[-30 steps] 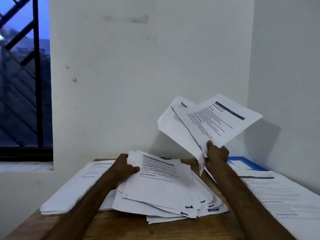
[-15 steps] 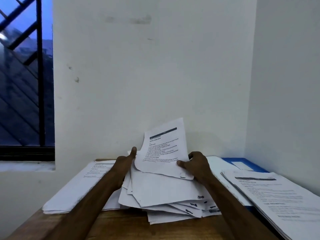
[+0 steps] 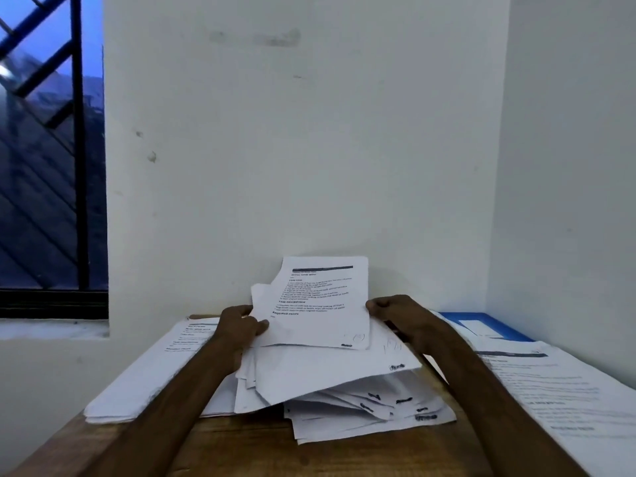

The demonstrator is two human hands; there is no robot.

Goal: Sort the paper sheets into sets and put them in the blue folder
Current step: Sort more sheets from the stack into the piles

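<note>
A printed sheet (image 3: 320,304) stands tilted up over a loose pile of paper sheets (image 3: 344,397) in the middle of the wooden table (image 3: 241,449). My left hand (image 3: 239,325) grips its left edge, thumb on the front. My right hand (image 3: 395,313) pinches its right edge. A flat stack of sheets (image 3: 155,370) lies on the left of the table. Another stack (image 3: 557,390) lies on the right, partly covering the blue folder (image 3: 481,321) at the back right corner.
White walls stand close behind the table and to the right. A barred window (image 3: 51,149) is at the left. The table's front edge shows bare wood.
My right hand has laid the sheets it held up on the right stack and come back to the middle pile. Both hands now hold one sheet up from it.
</note>
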